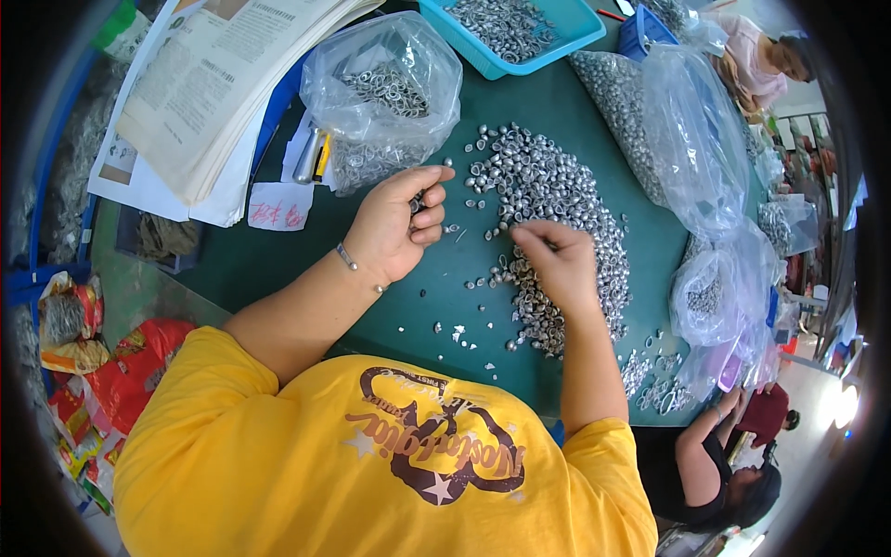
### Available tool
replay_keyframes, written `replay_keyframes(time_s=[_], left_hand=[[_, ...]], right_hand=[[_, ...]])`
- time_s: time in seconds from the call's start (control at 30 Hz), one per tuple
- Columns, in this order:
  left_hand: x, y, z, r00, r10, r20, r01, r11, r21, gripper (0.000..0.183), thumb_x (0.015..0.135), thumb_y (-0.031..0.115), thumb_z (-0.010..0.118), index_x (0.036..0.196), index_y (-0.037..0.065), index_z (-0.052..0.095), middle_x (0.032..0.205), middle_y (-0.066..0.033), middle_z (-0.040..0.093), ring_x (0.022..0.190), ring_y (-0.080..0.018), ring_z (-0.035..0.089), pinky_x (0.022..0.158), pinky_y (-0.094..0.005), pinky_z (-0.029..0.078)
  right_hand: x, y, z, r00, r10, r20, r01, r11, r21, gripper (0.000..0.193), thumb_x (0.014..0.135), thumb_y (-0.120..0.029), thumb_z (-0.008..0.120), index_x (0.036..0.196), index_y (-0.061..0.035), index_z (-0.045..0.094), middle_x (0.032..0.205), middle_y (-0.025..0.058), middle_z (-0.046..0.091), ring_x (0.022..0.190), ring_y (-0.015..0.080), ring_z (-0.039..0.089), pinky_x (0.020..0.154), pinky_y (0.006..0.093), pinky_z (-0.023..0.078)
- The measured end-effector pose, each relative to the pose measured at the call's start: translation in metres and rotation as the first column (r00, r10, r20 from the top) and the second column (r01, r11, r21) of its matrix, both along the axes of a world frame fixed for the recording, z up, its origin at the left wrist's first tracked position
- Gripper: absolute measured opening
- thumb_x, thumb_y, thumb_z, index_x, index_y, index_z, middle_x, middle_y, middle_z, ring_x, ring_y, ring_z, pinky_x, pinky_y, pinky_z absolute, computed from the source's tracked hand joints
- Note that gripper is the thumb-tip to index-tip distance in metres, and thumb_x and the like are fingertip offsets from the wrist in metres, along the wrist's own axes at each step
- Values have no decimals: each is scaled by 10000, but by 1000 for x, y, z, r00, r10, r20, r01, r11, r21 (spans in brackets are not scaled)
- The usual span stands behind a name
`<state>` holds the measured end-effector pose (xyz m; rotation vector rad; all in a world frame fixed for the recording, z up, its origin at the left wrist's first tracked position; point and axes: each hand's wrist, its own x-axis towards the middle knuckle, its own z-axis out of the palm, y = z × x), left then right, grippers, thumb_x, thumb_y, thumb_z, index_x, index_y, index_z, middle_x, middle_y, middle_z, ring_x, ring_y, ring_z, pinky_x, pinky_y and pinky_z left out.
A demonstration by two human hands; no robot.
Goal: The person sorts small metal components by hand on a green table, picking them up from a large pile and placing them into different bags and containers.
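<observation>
A heap of small silver metal parts [557,200] lies spread on the green table [278,260]. My left hand [394,227] is curled at the heap's left edge, with a few of the small metal parts held between thumb and fingers. My right hand [557,265] rests on the middle of the heap, its fingertips pinched together on a part at the pile's surface. Some loose parts lie scattered on the table between and below both hands.
A clear bag of metal rings [385,93] sits behind my left hand, a stack of papers [213,84] at far left, a teal basket of parts [506,28] at the back. Several filled clear bags [696,148] line the right side. Another person [724,455] works at lower right.
</observation>
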<state>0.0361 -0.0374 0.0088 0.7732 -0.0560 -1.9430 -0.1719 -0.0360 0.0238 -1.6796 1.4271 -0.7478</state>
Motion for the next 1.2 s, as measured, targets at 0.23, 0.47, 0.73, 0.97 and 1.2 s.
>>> replay_keyframes(time_s=[0.23, 0.47, 0.73, 0.97, 1.2], left_hand=[[0, -2, -2, 1000, 2, 1, -2, 1000, 4, 149, 870, 170, 474, 929, 38, 512, 633, 33, 402, 483, -48, 333, 405, -179, 248], [0, 0, -4, 1000, -2, 12, 2, 1000, 5, 146, 867, 172, 480, 926, 43, 514, 631, 35, 399, 483, -46, 331, 406, -177, 248], [0, 0, -5, 1000, -7, 3, 7, 1000, 0, 144, 866, 174, 481, 927, 47, 514, 632, 36, 398, 487, -44, 333, 408, -179, 251], [1, 0, -4, 1000, -8, -5, 8, 1000, -8, 141, 868, 171, 477, 925, 48, 515, 633, 36, 401, 485, -45, 335, 408, -179, 250], [0, 0, -3, 1000, -4, -2, 4, 1000, 1, 140, 870, 172, 476, 921, 50, 519, 633, 37, 403, 484, -44, 334, 408, -178, 245]], right_hand=[[8, -4, -7, 881, 16, -472, -193, 924, -331, 97, 718, -95, 639, 801, -45, 646, 709, 95, 585, 625, 253, 571, 572, 323, 462], [-4, -2, 8, 969, 138, 205, -138, 990, -15, 116, 722, -14, 648, 838, -16, 656, 677, 23, 554, 631, 101, 506, 560, 218, 399], [-10, 7, -3, 243, -299, 923, -414, 829, 377, 168, 804, -63, 484, 970, -39, 501, 702, 93, 491, 457, 73, 335, 376, 168, 258], [-10, 8, -8, 211, -411, 887, -377, 803, 462, 184, 834, -121, 430, 1003, -53, 459, 745, 113, 516, 437, 89, 328, 358, 176, 262], [-16, 8, -11, 84, -545, 834, -409, 744, 528, 170, 831, -92, 373, 983, -62, 444, 768, 161, 574, 355, 97, 307, 334, 189, 258]])
